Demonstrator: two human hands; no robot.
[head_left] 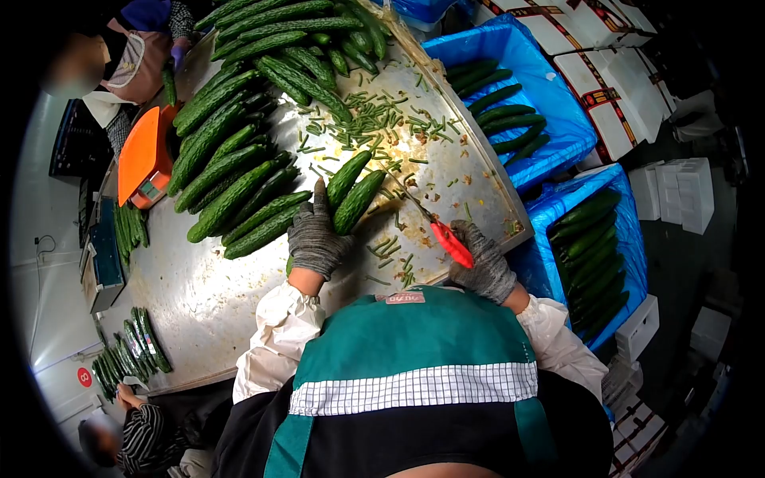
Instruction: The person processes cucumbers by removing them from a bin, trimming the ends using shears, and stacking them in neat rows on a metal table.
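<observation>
My left hand point(319, 239), in a grey knit glove, is closed around the lower ends of two cucumbers point(358, 201), with the index finger stretched along their side. The cucumbers point away from me over the metal table point(187, 291). In my right hand point(484, 264), also gloved in grey, is a red-handled knife point(452, 243). Its thin blade reaches up and left, close to the cucumber tips. A large pile of cucumbers point(231, 175) lies left of and beyond my left hand. Short cut green stem pieces point(366, 114) are scattered on the table.
An orange scale point(146, 155) stands at the left. Blue-lined crates point(558, 99) of cucumbers line the right edge, with white foam boxes point(685, 191) beyond. Bundled cucumbers point(131, 350) lie at the lower left near a person point(151, 430); another person point(139, 64) is at the top left.
</observation>
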